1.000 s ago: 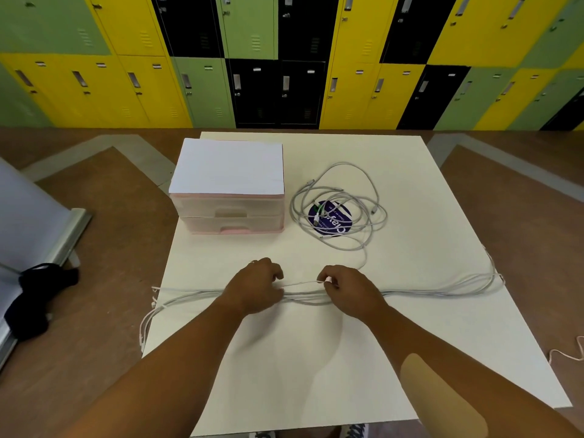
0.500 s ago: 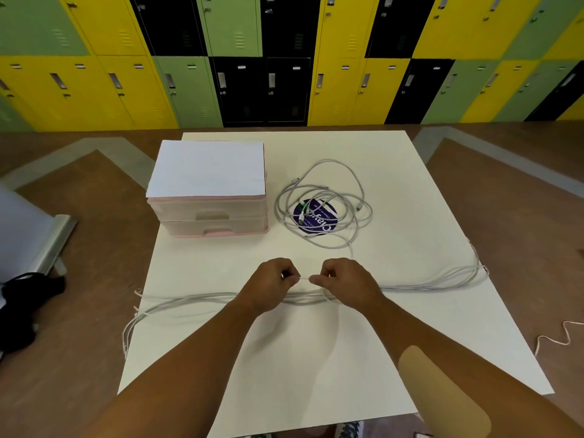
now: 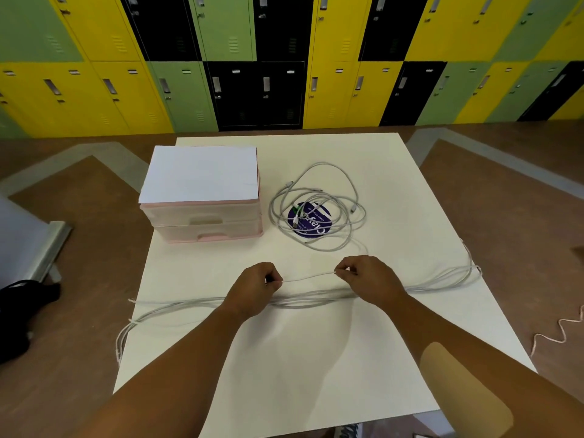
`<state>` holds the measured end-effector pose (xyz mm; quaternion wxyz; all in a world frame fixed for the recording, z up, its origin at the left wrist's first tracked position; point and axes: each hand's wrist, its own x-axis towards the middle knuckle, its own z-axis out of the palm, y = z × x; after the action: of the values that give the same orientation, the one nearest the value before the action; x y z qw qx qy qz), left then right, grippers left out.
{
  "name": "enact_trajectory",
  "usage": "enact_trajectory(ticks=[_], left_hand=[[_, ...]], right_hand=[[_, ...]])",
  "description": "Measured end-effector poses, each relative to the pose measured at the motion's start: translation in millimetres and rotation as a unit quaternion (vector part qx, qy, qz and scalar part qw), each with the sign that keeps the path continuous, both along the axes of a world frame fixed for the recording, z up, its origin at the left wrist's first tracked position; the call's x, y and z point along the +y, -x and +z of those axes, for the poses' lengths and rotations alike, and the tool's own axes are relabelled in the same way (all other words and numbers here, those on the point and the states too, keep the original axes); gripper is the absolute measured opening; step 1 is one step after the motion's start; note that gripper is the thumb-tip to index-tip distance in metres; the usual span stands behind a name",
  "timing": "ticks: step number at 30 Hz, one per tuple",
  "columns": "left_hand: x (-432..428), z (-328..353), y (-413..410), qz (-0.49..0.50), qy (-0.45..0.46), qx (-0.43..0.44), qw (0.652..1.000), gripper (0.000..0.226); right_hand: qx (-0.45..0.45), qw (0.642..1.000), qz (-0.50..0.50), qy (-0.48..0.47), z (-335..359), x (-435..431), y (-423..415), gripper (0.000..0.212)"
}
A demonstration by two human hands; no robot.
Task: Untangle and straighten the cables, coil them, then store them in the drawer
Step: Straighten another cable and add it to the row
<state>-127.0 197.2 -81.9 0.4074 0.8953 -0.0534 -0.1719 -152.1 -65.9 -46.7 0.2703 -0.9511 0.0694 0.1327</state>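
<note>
A: Step in hand?

B: Straightening, by the look of it. Pinching one thin white cable [image 3: 308,276] in the left hand [image 3: 257,284] and, a short span along, in the right hand [image 3: 368,275]. Held nearly taut, just above the table [image 3: 316,358].

A: Grip on each side?

B: Fingertip pinches on that single strand, with the other fingers curled in. Holding nothing else.

A: And the remaining cables?

B: Split into two lots. Laid out long across the near part of the table as a grey straightened bundle [image 3: 309,299], passing beneath both hands and trailing over the left and right edges. Farther back, heaped in a tangled pile [image 3: 316,207] over a round blue sticker [image 3: 313,224], just right of the pink drawer unit [image 3: 202,222], with both drawers shut.

A: How far along, then?

B: Early, probably. No coil made and nothing stored.

A: Next move?

B: Likely sliding the pinches apart along the strand to draw out the kinks, then laying it beside the bundle. Calls for light, even tension, without dragging the neighbouring cables or snagging the ends hanging over the edge. After that, coiling and pulling a drawer open.
</note>
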Motion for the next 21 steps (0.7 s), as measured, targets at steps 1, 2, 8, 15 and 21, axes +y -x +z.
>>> enact_trajectory(ticks=[1, 2, 8, 15, 21], left_hand=[[-0.9, -0.2, 0.4, -0.002, 0.000, 0.001, 1.000, 0.015], [-1.4, -0.5, 0.9, -0.004, 0.000, 0.002, 1.000, 0.015], [-2.5, -1.1, 1.7, -0.001, -0.004, 0.001, 1.000, 0.014], [-5.2, -6.1, 3.3, 0.002, -0.011, 0.012, 1.000, 0.014], [-4.6, -9.8, 2.2, -0.016, -0.063, 0.015, 0.998, 0.016]], right_hand=[[0.000, 1.000, 0.008, 0.009, -0.2, -2.6, 1.3, 0.015], [0.000, 1.000, 0.013, 0.021, -0.6, -4.2, 2.5, 0.015], [0.012, 0.994, -0.003, 0.111, -3.6, -8.9, 8.1, 0.032], [0.001, 0.990, -0.007, 0.142, -2.6, -19.6, 12.4, 0.030], [-0.001, 0.988, -0.020, 0.155, -10.0, -36.2, 18.9, 0.019]])
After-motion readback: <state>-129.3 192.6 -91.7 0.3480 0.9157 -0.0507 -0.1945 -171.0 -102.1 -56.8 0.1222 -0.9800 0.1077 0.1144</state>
